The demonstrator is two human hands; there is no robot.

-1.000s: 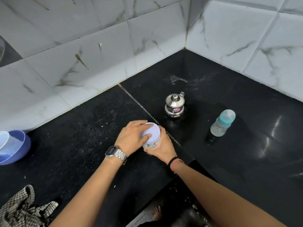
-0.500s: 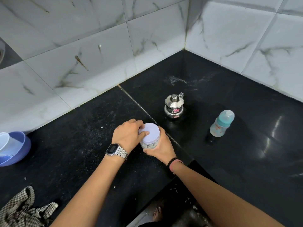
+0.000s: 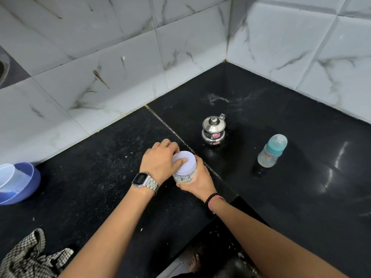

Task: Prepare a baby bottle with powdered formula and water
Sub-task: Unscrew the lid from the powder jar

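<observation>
Countertop of dusty black stone beneath marbled tiles

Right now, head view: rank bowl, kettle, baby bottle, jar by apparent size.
1. bowl, largest though cut off by the frame edge
2. baby bottle
3. kettle, close to the bottle, unsure
jar: mostly hidden by both hands, not ranked

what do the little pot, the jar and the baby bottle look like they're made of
Pot: polished metal, likely stainless steel; mirror-bright with sharp reflections.
Jar: clear body, plastic or glass, since its contents show through; matte pale lid, probably plastic.
Bottle: translucent, cloudy plastic by its look, with a teal collar under a clear cap.
</observation>
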